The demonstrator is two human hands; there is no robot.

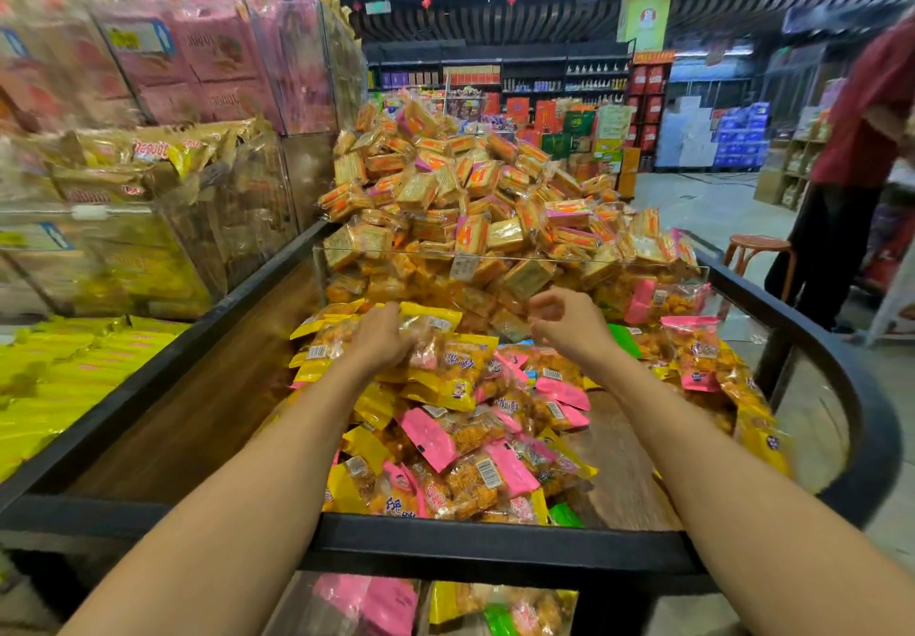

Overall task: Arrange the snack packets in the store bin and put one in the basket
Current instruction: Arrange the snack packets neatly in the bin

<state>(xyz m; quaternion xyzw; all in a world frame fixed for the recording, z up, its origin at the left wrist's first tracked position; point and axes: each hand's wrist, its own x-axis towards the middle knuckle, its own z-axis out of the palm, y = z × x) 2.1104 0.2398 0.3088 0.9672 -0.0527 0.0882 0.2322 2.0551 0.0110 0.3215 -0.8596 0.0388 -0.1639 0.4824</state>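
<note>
Packets (445, 417), small yellow and pink plastic pillow bags of orange fried snack, heaped loose in the wooden-floored bin (163, 417) with a black rim, mostly centre and right, with bare board to the left. Likely very light, soft and crinkly, film slippery, contents brittle; best taken by a flat sealed end or gently across the body, never squeezed hard. Likely to slide over one another when pushed, so better shifted in small handfuls than swept.

Left hand (381, 338) at the far end of the heap, palm down, fingers curled over a clear-windowed yellow packet (427, 333) on top of the pile, touching it; firmly gripped or only pressed, cannot tell, since fingertips hidden under the hand. Right hand (562, 321) just right of it, raised above the packets, holding nothing, fingers loosely curled with thumb and forefinger close together but not closed on anything. Pink packets directly below and near that hand, apart from the fingers.

Beyond both hands, a clear divider (495, 259) holding back a tall mound of square biscuit packs (470, 200). No basket to be made out anywhere in view. At far right, a person in a red top (861, 105) beside a round stool (760, 252).
</note>
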